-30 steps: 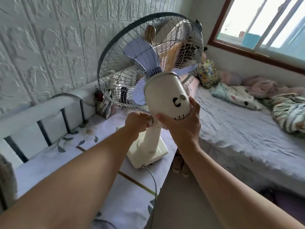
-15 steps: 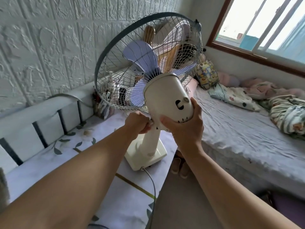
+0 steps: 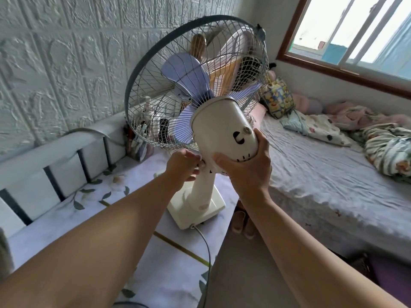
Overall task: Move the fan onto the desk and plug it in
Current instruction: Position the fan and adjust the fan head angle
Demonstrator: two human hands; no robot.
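The fan (image 3: 200,121) stands upright on the desk (image 3: 66,218), its square cream base near the desk's edge beside the bed (image 3: 322,178), head tilted back. The right hand (image 3: 246,167) cups the underside of the fan's cream motor housing, thumb curled round on one side and fingers wrapped up the other. The left hand (image 3: 183,166) sits just beside the fan's neck under the housing, fingers curled tight and pinching something small at the joint there, though what exactly cannot be told; the grey cord (image 3: 205,245) trails from the fan's base down over the desk edge.
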